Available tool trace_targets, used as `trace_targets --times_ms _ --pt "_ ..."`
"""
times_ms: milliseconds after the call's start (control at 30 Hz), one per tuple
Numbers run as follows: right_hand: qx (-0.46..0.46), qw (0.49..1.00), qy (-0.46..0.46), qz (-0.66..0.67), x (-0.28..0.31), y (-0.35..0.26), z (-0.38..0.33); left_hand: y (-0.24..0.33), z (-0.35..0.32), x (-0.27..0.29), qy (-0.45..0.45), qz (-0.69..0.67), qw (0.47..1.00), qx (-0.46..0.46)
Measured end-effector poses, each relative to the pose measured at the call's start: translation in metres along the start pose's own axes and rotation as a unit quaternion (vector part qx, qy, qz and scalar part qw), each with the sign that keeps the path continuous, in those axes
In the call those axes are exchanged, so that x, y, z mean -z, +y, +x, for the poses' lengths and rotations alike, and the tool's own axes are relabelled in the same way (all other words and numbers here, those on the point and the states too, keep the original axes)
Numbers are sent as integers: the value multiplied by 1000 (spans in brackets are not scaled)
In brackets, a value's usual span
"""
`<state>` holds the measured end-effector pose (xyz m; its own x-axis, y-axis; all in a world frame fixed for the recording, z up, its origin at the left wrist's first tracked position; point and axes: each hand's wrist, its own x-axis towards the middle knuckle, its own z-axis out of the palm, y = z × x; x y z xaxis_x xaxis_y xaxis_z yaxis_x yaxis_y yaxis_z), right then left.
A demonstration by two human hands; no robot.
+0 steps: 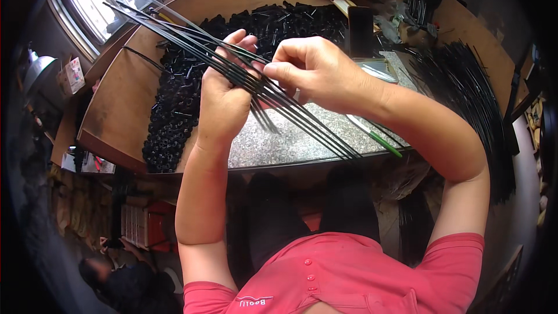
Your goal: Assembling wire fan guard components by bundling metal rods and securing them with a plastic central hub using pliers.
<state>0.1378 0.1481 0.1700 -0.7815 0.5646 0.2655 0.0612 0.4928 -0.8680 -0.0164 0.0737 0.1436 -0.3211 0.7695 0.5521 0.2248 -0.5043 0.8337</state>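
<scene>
Above the work table, a bundle of long thin black rods slants from upper left to lower right. My left hand is closed around the middle of it, with fingertips showing past the rods. Thumb and forefinger of my right hand pinch a thin black rod on the near right side of the bundle, close to my left fingers. Below both hands lies a speckled grey stone slab. A tool with a green handle rests at its right front, under my right forearm.
Small black tubular pieces are heaped left and behind the slab. Many more black rods lie at the right. A dark flat rectangular object stands at the back. A raised wooden rim borders the table. Another person is at lower left.
</scene>
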Motion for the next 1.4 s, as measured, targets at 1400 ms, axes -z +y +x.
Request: trace_targets --times_ms 1400 --pt "-191 976 -77 -65 -150 286 -158 -78 -75 16 -477 367 795 -76"
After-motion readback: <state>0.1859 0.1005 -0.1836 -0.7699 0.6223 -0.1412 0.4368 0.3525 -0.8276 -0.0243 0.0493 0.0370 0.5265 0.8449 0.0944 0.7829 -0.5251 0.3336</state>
